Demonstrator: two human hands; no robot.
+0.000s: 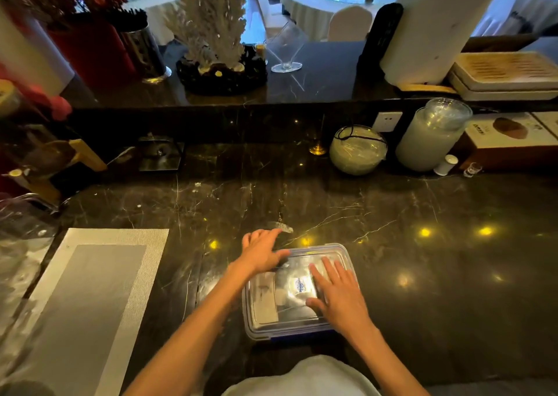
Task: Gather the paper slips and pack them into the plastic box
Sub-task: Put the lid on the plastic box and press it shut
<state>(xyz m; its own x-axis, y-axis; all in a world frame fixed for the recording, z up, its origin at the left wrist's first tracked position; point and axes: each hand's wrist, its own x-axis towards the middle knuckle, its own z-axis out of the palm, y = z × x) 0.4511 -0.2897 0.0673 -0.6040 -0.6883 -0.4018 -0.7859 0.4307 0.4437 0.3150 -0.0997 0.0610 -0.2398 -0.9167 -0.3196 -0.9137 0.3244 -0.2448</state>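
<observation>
Left hand (pixel 262 252): fingers spread flat, pressing the far-left corner of the plastic box (pixel 297 293), near the counter's (pixel 422 274) front edge. Paper slips (pixel 265 297) visible inside under the lid. Right hand (pixel 338 294): open palm on lid. Judged step: closing. Next: press edges evenly.

A restaurant's service bar. Beyond the dark marble desk (pixel 392 214) stand round banquet tables (pixel 302 6) with cloths and covered chairs (pixel 350 24). A white coral centrepiece (pixel 211 18) and stemmed glass (pixel 285 48) sit on the ledge.
</observation>
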